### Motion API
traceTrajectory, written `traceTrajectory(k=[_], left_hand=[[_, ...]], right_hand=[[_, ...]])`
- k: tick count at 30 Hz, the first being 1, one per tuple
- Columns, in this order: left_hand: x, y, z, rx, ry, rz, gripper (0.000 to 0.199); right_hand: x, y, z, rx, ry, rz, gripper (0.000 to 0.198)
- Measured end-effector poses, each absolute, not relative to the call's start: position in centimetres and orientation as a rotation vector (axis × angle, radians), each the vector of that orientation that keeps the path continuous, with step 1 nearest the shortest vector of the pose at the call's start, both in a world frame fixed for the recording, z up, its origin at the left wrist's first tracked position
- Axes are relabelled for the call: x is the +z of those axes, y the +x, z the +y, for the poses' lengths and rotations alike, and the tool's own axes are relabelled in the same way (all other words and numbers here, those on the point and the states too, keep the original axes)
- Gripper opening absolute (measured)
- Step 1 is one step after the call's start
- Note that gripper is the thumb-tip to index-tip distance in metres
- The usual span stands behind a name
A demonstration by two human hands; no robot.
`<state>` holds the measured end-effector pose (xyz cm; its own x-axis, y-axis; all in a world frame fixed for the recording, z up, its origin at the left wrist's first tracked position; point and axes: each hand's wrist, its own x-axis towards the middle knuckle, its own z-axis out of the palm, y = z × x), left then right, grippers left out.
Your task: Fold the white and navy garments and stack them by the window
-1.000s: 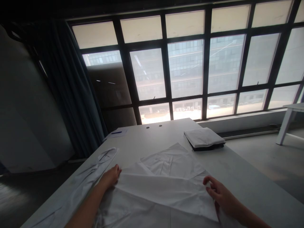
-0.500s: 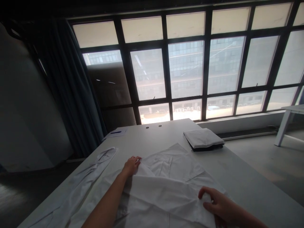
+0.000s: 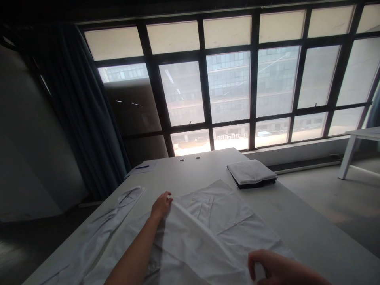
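A white shirt (image 3: 213,213) lies spread over the table, with creases, what look like buttons near its lower middle, and one sleeve (image 3: 101,225) stretched out to the left. At the fold's upper left end, my left hand (image 3: 162,204) pinches the cloth between thumb and fingers. My right hand (image 3: 271,265) is at the lower right with bent fingers closed on the near part of the shirt. Its thumb is partly cut off by the frame's bottom edge. Between the two hands a folded layer runs diagonally across the shirt.
A folded stack of white cloth over dark cloth (image 3: 252,173) sits at the table's (image 3: 175,174) right edge. A paper with a pen (image 3: 141,167) lies at the far left corner. Beyond are windows, a dark curtain (image 3: 86,118) and another white table (image 3: 350,154) at right.
My right hand has moved down toward me, pulling the cloth's fold into a slanting line. My left hand stays at the upper left, shifted slightly. The view has turned a little to the right.
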<state>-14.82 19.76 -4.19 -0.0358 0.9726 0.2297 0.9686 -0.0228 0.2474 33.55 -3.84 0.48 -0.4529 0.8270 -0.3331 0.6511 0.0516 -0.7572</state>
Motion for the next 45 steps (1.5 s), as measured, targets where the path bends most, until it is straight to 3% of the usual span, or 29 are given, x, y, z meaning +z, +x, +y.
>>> traceTrajectory(k=[7,13,19,25,29,36,40,45], left_hand=[[-5.1,-16.1,19.2,0.383,2.177,2.255,0.039],[-4.5,-18.4,18.0,0.303,2.279,2.186,0.036],[-3.9,-21.9,15.6,0.250,2.311,2.137,0.041],[-3.7,-23.8,14.7,0.191,2.310,2.148,0.038],[-3.8,-24.0,14.4,0.159,2.287,2.178,0.040],[-3.4,-23.6,14.0,0.127,2.212,2.212,0.042],[-2.2,-22.6,13.8,0.176,2.288,2.173,0.031],[-1.4,-17.7,13.1,0.292,2.496,1.965,0.018]], right_hand=[[-0.2,34.1,-3.3,1.301,-1.510,-2.087,0.039],[-0.5,35.1,-2.8,1.385,-1.504,-2.103,0.033],[-0.8,33.9,-3.0,0.582,-1.621,-2.258,0.014],[-6.2,30.5,-2.4,0.102,-0.969,-2.619,0.013],[-11.1,28.9,-1.7,-0.173,-0.751,-2.605,0.029],[-12.8,29.0,-1.4,0.038,-0.630,-2.667,0.049],[-11.6,28.6,-1.8,0.112,-0.647,-2.653,0.054],[-6.5,28.5,-2.8,0.132,-0.783,-2.441,0.026]])
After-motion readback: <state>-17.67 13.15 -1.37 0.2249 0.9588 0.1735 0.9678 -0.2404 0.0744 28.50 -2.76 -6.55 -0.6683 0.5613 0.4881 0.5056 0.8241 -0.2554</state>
